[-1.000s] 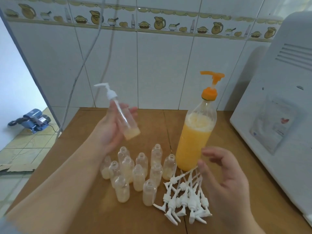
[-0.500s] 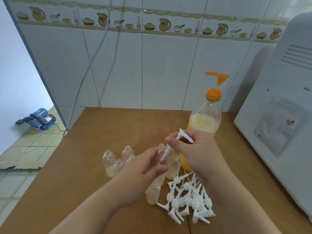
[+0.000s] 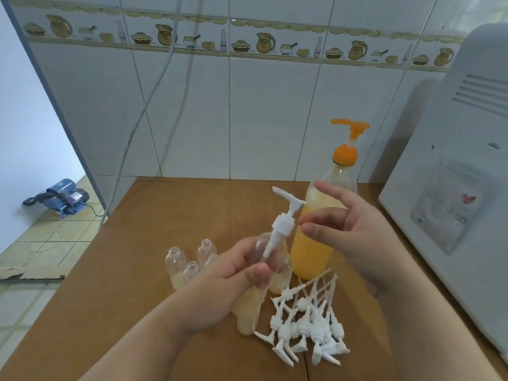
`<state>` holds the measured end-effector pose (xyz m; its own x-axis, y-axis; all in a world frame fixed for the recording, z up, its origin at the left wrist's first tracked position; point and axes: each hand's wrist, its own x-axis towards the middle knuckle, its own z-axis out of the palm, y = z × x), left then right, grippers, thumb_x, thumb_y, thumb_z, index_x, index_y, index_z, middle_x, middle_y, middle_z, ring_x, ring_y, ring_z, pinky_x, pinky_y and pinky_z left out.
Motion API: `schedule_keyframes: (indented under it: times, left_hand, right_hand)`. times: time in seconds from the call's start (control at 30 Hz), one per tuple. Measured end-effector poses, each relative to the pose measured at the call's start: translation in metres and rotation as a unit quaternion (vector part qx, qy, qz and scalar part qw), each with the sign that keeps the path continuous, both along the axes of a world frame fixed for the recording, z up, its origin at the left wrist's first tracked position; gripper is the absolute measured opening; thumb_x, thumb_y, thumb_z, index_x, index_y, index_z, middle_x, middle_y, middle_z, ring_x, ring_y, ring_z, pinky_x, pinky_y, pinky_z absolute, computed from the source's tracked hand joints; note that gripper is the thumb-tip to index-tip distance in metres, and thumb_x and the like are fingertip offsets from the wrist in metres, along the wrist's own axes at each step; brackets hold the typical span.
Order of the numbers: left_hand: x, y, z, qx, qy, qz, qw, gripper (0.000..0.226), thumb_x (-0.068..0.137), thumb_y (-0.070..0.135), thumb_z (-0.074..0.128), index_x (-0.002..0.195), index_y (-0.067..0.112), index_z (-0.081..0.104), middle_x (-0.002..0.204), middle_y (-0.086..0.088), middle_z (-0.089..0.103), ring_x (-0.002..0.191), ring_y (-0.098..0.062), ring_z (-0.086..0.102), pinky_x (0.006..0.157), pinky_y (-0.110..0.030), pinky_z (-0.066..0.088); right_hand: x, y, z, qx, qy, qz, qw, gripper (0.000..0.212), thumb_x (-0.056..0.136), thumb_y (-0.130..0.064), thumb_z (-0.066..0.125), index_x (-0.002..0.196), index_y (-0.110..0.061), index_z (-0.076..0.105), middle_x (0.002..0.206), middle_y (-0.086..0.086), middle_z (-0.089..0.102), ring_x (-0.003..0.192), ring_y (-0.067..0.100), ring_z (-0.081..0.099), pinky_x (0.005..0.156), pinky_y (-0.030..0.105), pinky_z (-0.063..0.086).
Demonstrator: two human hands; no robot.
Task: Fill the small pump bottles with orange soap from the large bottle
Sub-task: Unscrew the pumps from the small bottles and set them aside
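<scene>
Left hand (image 3: pixel 220 281): fingers and thumb curled round a small clear bottle (image 3: pixel 264 259), held tilted above the brown bench (image 3: pixel 132 270), its neck pointing up and to the right. A white pump head (image 3: pixel 286 215) sits at the neck of this bottle with its collar raised above the mouth and its dip tube running down inside; the spout points left. Whether the collar is screwed on cannot be told.

Right hand (image 3: pixel 349 229): fingers spread and nearly straight, gripping nothing, fingertips just beside the pump collar and in front of the large bottle (image 3: pixel 316 243).

The large bottle stands upright on the bench behind the hands, right of centre; it is clear plastic, holds orange soap with paler foam above it, and carries an orange pump (image 3: pixel 347 141).

Uncapped small bottles (image 3: pixel 176 259) stand grouped on the bench left of the large bottle, partly hidden by the left hand; those visible show a shallow pale layer at the bottom. A loose pile of white pumps (image 3: pixel 308 323) lies on the near side of the large bottle, tubes pointing away.

A white appliance (image 3: pixel 450 188) occupies the right edge of the bench. A tiled wall (image 3: pixel 247 114) with a decorative border stands behind. A blue water pump (image 3: pixel 59 196) rests on the floor at far left.
</scene>
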<state>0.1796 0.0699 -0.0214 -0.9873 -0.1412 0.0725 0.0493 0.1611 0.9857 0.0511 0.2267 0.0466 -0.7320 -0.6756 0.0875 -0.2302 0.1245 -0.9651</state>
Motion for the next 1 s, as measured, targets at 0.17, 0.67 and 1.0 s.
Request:
schedule_keyframes:
  times: [0.17,0.67,1.0]
  left_hand:
    - [-0.002,0.006,0.004,-0.067,-0.043,-0.016,0.997,0.025,0.093,0.033,0.052,0.118,0.033,0.053,0.094,0.022,0.064,0.096,0.004,0.059,0.087,-0.016,0.046]
    - [-0.004,-0.021,0.017,-0.227,-0.061,0.036,0.971,0.030,0.082,0.043,0.064,0.109,0.046,0.051,0.106,0.031,0.059,0.102,0.009,0.054,0.095,-0.030,0.045]
    - [-0.060,-0.075,0.019,-0.230,-0.070,0.215,0.947,0.033,0.081,0.038,0.070,0.107,0.030,0.052,0.109,0.017,0.061,0.100,-0.002,0.058,0.081,-0.022,0.045]
  right_hand:
    - [0.011,0.000,0.000,-0.006,-0.004,0.039,0.999,0.079,0.062,-0.024,0.077,0.132,-0.033,0.043,0.092,-0.005,0.074,0.088,0.009,0.070,0.069,0.012,0.052]
    - [0.004,0.017,0.008,-0.100,0.053,-0.088,0.990,0.041,0.056,-0.020,0.076,0.096,-0.022,0.067,0.086,-0.008,0.070,0.076,0.006,0.067,0.063,0.012,0.052]
    - [-0.015,0.077,-0.072,-0.057,0.160,-0.326,0.930,0.021,0.066,-0.030,0.081,0.080,-0.039,0.067,0.079,-0.015,0.068,0.066,0.004,0.060,0.058,0.005,0.044]
